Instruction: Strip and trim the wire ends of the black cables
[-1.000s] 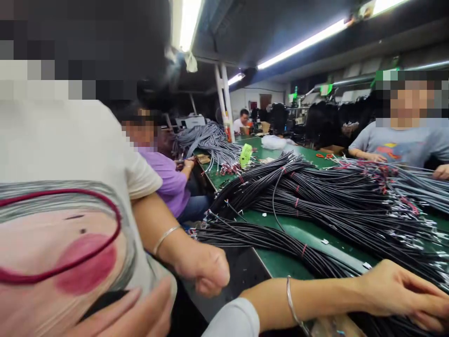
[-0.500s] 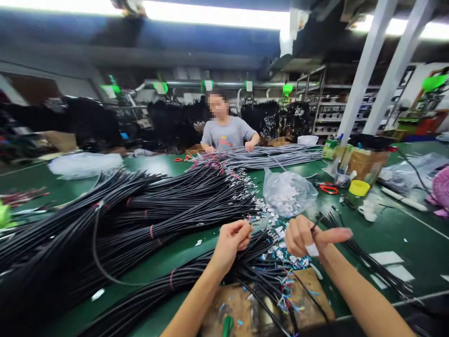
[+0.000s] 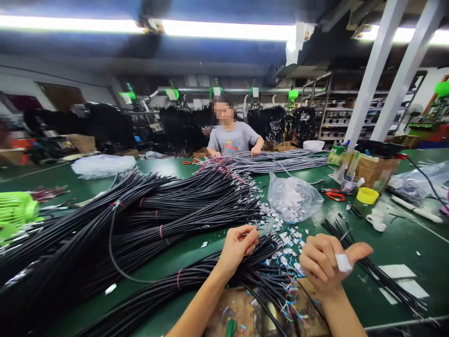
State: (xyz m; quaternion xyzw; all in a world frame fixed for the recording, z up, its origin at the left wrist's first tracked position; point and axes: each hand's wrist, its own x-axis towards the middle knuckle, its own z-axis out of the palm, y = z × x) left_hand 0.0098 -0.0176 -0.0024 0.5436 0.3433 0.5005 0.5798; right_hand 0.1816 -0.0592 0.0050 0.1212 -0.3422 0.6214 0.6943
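Note:
My left hand [image 3: 242, 245] is closed in a pinch, with the thin coloured wires [image 3: 257, 225] of a black cable's end showing at its fingertips. To its right, my right hand [image 3: 324, 262] has its fingers curled in and its thumb stretched out. A small white piece [image 3: 343, 263] sits by the base of that thumb; what the curled fingers hold, if anything, is hidden. Below both hands, black cables with stripped coloured wire ends [image 3: 289, 304] lie over a brown board [image 3: 231, 304]. White and blue scraps [image 3: 287, 245] are scattered between the hands.
Large bundles of black cables [image 3: 140, 224] spread over the left. Behind the scraps are a clear plastic bag [image 3: 294, 199], red-handled scissors [image 3: 335, 195] and a yellow ring [image 3: 367, 195]. A few black cables [image 3: 372, 267] lie at right. Across the table, a person [image 3: 233, 135] handles grey cables [image 3: 280, 161].
The view has shifted, so the scene sits a little further right. My right hand has turned, its thumb now pointing up and right. My left hand keeps its pinch.

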